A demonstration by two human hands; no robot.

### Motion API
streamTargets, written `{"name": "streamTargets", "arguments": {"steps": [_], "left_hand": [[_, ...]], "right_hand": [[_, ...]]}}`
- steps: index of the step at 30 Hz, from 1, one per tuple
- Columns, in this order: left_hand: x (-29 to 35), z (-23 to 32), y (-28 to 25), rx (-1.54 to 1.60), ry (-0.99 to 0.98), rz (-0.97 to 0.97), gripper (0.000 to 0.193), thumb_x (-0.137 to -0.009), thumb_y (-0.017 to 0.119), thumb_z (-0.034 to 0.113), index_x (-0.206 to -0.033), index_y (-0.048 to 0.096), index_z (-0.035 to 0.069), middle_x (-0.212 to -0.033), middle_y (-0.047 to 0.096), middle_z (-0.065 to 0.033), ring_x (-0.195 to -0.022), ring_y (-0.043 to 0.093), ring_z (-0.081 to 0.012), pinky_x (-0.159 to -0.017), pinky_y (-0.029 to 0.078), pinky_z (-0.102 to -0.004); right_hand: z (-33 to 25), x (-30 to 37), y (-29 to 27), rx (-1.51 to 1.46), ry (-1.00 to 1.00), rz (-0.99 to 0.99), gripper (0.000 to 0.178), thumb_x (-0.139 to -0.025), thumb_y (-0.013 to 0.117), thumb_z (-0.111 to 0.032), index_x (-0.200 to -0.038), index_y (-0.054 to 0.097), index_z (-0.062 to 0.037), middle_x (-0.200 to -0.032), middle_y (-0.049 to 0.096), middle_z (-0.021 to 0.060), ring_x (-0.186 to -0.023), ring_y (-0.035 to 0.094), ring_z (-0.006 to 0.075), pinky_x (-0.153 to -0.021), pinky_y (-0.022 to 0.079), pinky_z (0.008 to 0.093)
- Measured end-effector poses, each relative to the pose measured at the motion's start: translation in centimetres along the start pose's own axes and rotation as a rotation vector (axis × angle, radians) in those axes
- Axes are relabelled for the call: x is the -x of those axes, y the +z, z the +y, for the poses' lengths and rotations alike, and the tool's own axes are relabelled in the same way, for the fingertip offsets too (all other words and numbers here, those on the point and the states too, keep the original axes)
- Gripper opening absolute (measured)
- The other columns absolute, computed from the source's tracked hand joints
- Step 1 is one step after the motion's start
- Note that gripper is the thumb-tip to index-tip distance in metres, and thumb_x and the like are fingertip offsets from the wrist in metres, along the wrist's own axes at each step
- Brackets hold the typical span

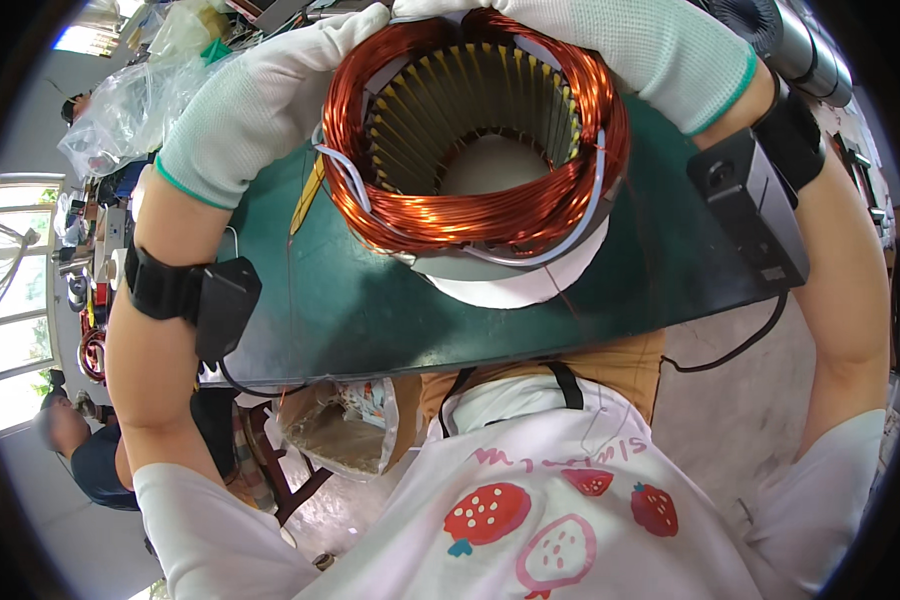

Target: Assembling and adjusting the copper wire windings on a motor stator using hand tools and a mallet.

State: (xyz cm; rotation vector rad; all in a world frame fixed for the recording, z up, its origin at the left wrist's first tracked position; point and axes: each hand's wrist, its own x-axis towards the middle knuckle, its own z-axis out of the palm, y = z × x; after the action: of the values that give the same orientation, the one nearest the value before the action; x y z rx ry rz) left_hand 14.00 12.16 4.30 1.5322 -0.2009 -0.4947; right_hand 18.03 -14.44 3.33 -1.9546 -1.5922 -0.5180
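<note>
Curves left grip [285, 85] and right grip [615, 35] around copper-wound stator [450, 217] near front edge of desk [290, 320], but cannot tell whether clenched.

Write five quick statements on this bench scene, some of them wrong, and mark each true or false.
1. The left hand and right hand are both gloved in white. True.
2. The stator has copper windings around its opening. True.
3. The tabletop is bright red. False: the tabletop is green.
4. The yellow pointed tool lies right of the stator. False: the yellow pointed tool is on the stator's left.
5. A black device is strapped to the left forearm. True.
</note>
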Motion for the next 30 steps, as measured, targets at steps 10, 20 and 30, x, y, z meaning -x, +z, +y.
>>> {"name": "streamTargets", "arguments": {"steps": [10,20,30], "left_hand": [[-0.3,-0.2,-1.6,0.106,-0.055,-0.16,0.038,-0.11,0.05,0.02,-0.141,0.061,0.001,-0.134,0.067,-0.0068,-0.122,0.063,-0.0166,-0.108,0.051,-0.0333],[3.2,1.4,1.4,-0.738,0.378,0.122,0.034,-0.108,0.05,0.021,-0.128,0.062,-0.003,-0.122,0.068,-0.0114,-0.117,0.063,-0.02,-0.105,0.045,-0.0311],[9.9,0.7,5.5,-1.347,0.791,0.1,0.042,-0.071,0.078,0.009,-0.112,0.07,0.008,-0.112,0.068,-0.0103,-0.11,0.063,-0.0346,-0.107,0.044,-0.0529]], "right_hand": [[0.2,0.3,-0.1,0.0,0.0,-0.024,0.02,-0.098,0.059,-0.011,-0.113,0.069,-0.0004,-0.105,0.07,0.0141,-0.1,0.069,0.0243,-0.09,0.054,0.0339],[1.8,3.7,-1.0,-0.992,0.472,0.357,0.043,-0.106,0.056,-0.019,-0.143,0.053,0.0024,-0.136,0.064,0.0093,-0.119,0.063,0.0185,-0.107,0.048,0.0331],[10.0,11.4,3.9,0.407,0.479,-0.404,0.03,-0.092,0.065,-0.022,-0.12,0.071,-0.0118,-0.113,0.069,0.0101,-0.103,0.066,0.0316,-0.091,0.053,0.0441]]}}
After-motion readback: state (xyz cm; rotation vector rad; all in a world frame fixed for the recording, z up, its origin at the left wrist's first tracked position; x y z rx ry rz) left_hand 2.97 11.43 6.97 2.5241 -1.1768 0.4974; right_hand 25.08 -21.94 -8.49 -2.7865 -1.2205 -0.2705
